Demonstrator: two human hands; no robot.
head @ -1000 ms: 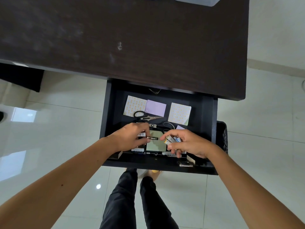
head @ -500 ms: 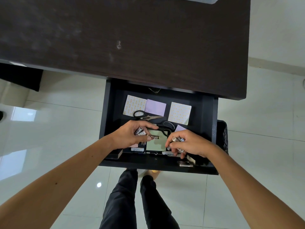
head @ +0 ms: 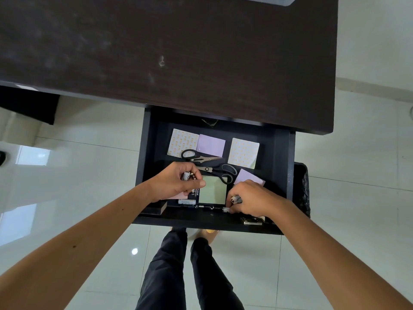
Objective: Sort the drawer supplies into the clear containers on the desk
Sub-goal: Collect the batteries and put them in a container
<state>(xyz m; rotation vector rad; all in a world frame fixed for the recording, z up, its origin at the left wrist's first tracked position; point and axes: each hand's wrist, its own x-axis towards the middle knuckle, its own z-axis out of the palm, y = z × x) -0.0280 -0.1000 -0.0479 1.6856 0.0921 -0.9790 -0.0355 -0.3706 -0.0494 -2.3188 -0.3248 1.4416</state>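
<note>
The black drawer is pulled open under the dark desk. My left hand is closed around several batteries above the drawer's front left. My right hand grips more batteries at the front right, its fingertips down on another battery by the front wall. Loose batteries lie next to a pale green note pad. Two pairs of black-handled scissors and patterned and purple note pads lie further back.
The rims of two clear containers show at the desk's far edge. A black bin stands right of the drawer. A metal lock plate sits on the drawer's front edge. My legs are on the white tiled floor below.
My left hand lifted slightly and turned, its batteries now showing upright. My right hand dropped toward the drawer's front right corner, fingertips onto a battery there.
</note>
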